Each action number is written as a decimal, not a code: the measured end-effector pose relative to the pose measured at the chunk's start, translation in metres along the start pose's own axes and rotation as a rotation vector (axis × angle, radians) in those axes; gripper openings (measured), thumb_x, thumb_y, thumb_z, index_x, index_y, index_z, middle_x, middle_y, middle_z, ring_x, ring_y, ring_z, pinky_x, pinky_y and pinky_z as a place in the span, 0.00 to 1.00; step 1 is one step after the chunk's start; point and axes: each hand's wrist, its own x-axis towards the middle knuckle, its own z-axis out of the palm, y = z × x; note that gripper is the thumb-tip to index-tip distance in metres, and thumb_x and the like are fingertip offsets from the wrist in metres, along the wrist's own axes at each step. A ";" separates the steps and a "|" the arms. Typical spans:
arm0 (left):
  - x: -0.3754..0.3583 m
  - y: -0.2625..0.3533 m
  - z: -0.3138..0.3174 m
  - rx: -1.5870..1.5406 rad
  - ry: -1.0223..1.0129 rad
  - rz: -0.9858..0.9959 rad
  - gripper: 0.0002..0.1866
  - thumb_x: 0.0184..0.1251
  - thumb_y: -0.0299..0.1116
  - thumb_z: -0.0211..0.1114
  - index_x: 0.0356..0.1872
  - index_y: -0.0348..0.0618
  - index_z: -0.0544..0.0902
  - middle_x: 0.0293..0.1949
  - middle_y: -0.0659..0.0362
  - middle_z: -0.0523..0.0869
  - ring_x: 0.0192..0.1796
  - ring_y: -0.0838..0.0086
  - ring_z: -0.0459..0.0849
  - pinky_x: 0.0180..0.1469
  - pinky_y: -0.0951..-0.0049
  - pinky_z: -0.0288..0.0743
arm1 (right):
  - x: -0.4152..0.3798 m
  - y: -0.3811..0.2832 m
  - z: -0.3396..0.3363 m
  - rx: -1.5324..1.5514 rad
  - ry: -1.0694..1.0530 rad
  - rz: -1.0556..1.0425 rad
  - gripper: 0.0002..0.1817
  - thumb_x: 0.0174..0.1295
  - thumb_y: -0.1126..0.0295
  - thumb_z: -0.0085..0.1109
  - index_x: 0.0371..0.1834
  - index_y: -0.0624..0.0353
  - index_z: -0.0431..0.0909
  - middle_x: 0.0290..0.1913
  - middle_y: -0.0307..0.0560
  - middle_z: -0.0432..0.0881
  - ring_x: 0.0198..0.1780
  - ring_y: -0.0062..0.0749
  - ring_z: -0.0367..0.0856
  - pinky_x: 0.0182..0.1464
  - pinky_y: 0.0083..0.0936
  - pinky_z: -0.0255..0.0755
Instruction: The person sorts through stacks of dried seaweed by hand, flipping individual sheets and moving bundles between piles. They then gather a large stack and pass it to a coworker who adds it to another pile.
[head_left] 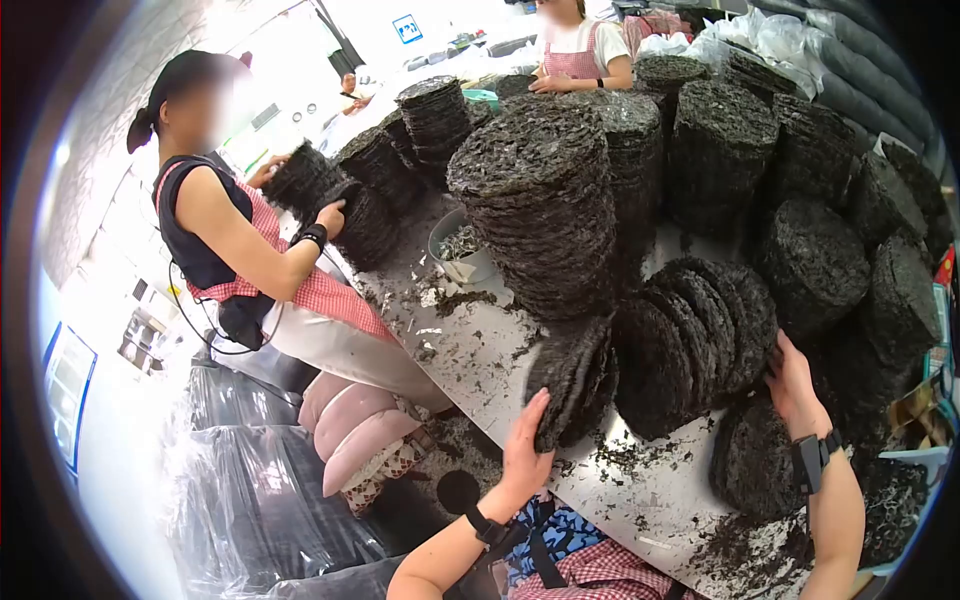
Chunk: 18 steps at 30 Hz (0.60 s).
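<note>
Round dark seaweed sheets lie on their sides in a loose, fanned stack [690, 345] on the white table. My left hand [525, 450] rests its fingers against a smaller bundle [572, 385] at the stack's left end. At the right end, my right hand [793, 385] presses against the fanned sheets, its fingertips partly hidden behind their edge. Another dark round stack [755, 455] lies just below that hand. Behind the fanned sheets stands a tall upright stack [540, 200].
Several more seaweed stacks [720, 150] crowd the back and right. A bowl [465, 245] holds scraps, and loose flakes litter the table [455, 345]. A co-worker [240, 220] at the left handles dark stacks; another person [580, 50] stands behind. Black plastic-wrapped bundles [260, 490] sit lower left.
</note>
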 end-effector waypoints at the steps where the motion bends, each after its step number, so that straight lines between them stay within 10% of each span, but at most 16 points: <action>1: -0.001 0.004 0.006 -0.105 0.026 -0.008 0.44 0.45 0.12 0.58 0.71 0.41 0.63 0.72 0.47 0.64 0.75 0.54 0.62 0.75 0.60 0.55 | 0.009 0.004 -0.002 0.037 -0.022 0.012 0.35 0.74 0.50 0.43 0.76 0.61 0.55 0.78 0.49 0.54 0.78 0.42 0.47 0.78 0.38 0.38; 11: 0.030 0.044 0.046 -0.205 -0.271 -0.098 0.55 0.59 0.38 0.72 0.77 0.48 0.39 0.78 0.45 0.34 0.80 0.54 0.35 0.77 0.53 0.40 | 0.032 0.009 -0.002 -0.015 -0.056 0.108 0.37 0.72 0.47 0.47 0.76 0.61 0.56 0.75 0.49 0.59 0.76 0.40 0.55 0.76 0.38 0.45; 18: 0.024 0.027 0.045 -0.229 -0.229 -0.081 0.63 0.55 0.49 0.76 0.77 0.45 0.35 0.78 0.47 0.35 0.79 0.56 0.36 0.77 0.54 0.37 | -0.004 -0.001 0.017 -0.022 -0.339 0.032 0.37 0.67 0.52 0.57 0.73 0.63 0.59 0.71 0.51 0.65 0.72 0.38 0.60 0.74 0.39 0.49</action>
